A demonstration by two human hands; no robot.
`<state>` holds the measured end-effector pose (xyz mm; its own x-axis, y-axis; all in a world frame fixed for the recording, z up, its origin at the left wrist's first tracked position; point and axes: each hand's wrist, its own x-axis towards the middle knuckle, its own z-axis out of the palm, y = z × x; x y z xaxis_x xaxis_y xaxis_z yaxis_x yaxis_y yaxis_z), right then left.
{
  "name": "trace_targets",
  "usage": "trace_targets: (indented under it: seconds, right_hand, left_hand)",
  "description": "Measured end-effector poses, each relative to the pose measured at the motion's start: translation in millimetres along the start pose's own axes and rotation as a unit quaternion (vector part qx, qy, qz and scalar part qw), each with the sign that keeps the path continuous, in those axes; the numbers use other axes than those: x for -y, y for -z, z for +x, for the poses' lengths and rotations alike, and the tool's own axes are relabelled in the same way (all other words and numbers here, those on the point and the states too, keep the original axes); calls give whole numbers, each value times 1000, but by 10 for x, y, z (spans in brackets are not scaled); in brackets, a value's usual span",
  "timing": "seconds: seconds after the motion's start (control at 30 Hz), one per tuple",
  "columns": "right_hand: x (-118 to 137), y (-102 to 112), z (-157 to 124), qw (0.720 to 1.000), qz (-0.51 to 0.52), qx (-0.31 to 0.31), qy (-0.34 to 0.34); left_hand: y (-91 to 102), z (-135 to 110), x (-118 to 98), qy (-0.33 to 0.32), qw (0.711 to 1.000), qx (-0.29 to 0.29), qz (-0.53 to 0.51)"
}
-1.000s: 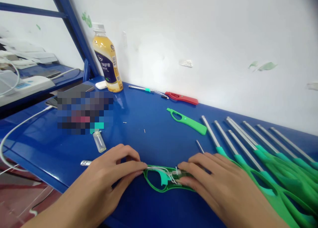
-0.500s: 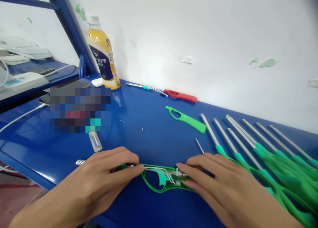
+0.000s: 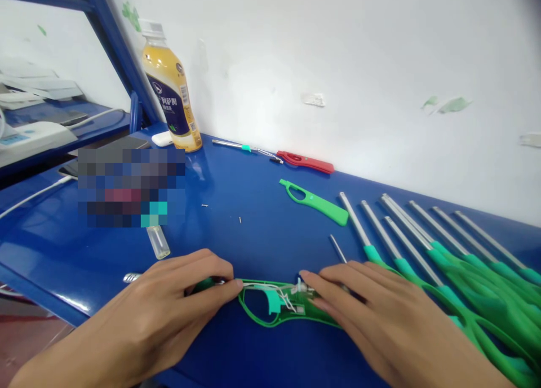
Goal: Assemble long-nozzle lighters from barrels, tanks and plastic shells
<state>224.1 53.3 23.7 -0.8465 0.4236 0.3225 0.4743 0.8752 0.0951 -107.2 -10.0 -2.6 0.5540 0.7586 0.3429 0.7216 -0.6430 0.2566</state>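
Note:
An open green lighter shell (image 3: 270, 310) lies on the blue table (image 3: 236, 196) near its front edge, with white wires and a teal trigger inside. My left hand (image 3: 177, 298) is closed in a pinch on the shell's left end, where a metal tube pokes out to the left. My right hand (image 3: 372, 309) rests over the shell's right part, fingers pressed on the small inner parts there.
Several long green lighters with metal tubes (image 3: 443, 253) lie in a row at the right. A green shell half (image 3: 315, 202), a red shell half (image 3: 306, 161), a juice bottle (image 3: 169, 89), a small clear vial (image 3: 158, 241) and a blurred patch sit farther back.
The view has drifted slightly, so everything sits a little more to the left. Both hands stay on the green shell, with only small finger shifts.

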Motion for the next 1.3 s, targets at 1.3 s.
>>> trace_targets:
  seconds: [1.3]
  right_hand:
    - [8,100,88,998,17,-57,-15]
  left_hand:
    - [-81,324,-358,13,992,-125,19]
